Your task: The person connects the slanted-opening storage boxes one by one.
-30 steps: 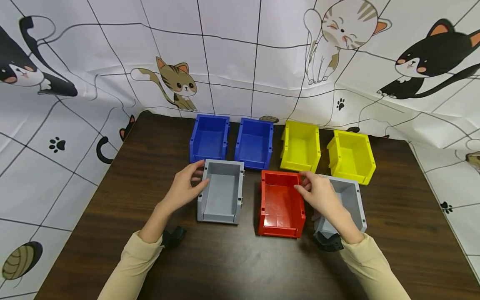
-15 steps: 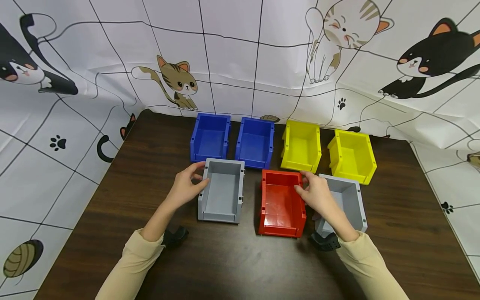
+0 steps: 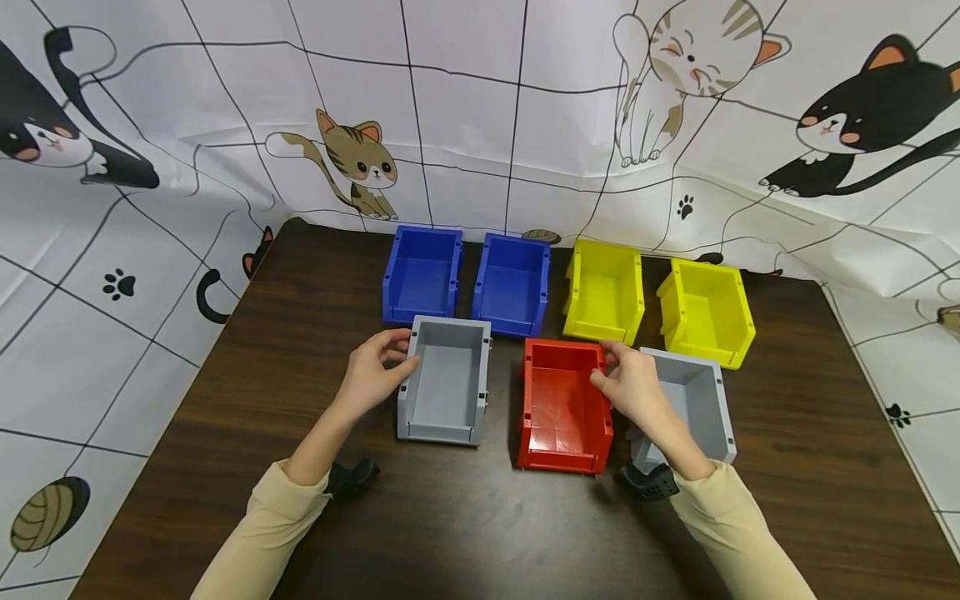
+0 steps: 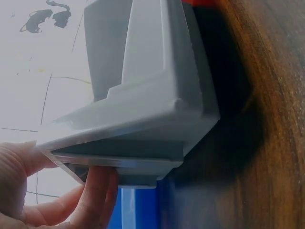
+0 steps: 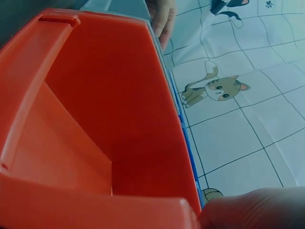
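Observation:
My left hand (image 3: 369, 373) grips the left wall of a grey storage bin (image 3: 448, 383), thumb over the rim and fingers outside. In the left wrist view, fingers (image 4: 97, 195) curl against the underside of the side lip of this grey bin (image 4: 147, 105). To the right, my right hand (image 3: 639, 387) pinches the back right rim of a red storage bin (image 3: 558, 408). The right wrist view looks into the red bin (image 5: 119, 109), which holds nothing; a bit of my right hand (image 5: 257, 207) shows at its edge. Both bins stand upright, side by side with a gap between.
A second grey bin (image 3: 699, 396) sits angled under my right forearm, partly hidden. Along the back stand two blue bins (image 3: 422, 279) (image 3: 510, 287) and two yellow bins (image 3: 604, 292) (image 3: 708, 312). A cat-printed white sheet (image 3: 465, 108) rises behind the dark wooden table (image 3: 480, 533).
The hands and bins keep their places; the head view has shifted very slightly. Both hands stay on the grey and red bins throughout.

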`<state>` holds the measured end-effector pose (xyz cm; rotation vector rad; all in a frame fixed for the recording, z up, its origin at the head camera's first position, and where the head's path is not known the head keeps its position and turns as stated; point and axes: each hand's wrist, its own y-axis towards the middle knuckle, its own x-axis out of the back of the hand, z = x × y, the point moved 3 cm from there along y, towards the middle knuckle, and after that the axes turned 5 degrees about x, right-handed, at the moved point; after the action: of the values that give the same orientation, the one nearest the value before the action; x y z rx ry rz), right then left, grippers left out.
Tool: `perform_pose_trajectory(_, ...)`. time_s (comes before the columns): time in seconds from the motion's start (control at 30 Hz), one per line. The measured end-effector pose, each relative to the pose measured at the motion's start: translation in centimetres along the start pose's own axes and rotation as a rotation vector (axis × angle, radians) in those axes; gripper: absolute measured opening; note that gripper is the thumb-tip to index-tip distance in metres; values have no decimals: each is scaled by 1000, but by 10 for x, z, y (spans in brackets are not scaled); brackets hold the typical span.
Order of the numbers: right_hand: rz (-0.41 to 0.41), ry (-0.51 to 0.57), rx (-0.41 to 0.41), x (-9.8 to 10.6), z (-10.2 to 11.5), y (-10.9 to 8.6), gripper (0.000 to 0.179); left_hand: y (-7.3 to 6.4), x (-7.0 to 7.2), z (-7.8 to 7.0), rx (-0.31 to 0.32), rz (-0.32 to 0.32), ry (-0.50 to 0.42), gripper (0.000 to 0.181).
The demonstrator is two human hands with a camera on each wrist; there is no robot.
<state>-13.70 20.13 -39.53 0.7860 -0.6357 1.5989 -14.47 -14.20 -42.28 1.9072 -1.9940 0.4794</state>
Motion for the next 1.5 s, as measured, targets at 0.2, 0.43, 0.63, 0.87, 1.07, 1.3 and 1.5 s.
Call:
perform_pose_trajectory(0.2, -16, 22, 41, 1, 2, 2, 41, -1, -1, 0, 24, 12, -21, 39)
perform_pose_trajectory(0.43, -64, 31, 114, 4, 7, 5, 42, -2, 0, 1, 33, 12, -43, 36)
perform_pose_trajectory(0.63, -124, 54, 156, 6, 13, 6, 41, -2, 0, 1, 30, 20, -36, 36)
perform_pose_trajectory(0.87, -163, 102, 168, 8, 22, 12, 40, -2, 2, 2, 28, 21, -40, 37)
perform_pose_trajectory(1.07, -183, 139, 167, 11, 36, 17, 39, -2, 2, 1, 26, 23, -48, 36)
perform_pose_trajectory(1.3, -168, 191, 141, 7, 43, 20, 39, 0, 0, 3, 21, 22, -51, 36)
perform_pose_trajectory(1.5, -183, 186, 134, 6, 41, 21, 38, 0, 0, 5, 10, 23, -44, 36)
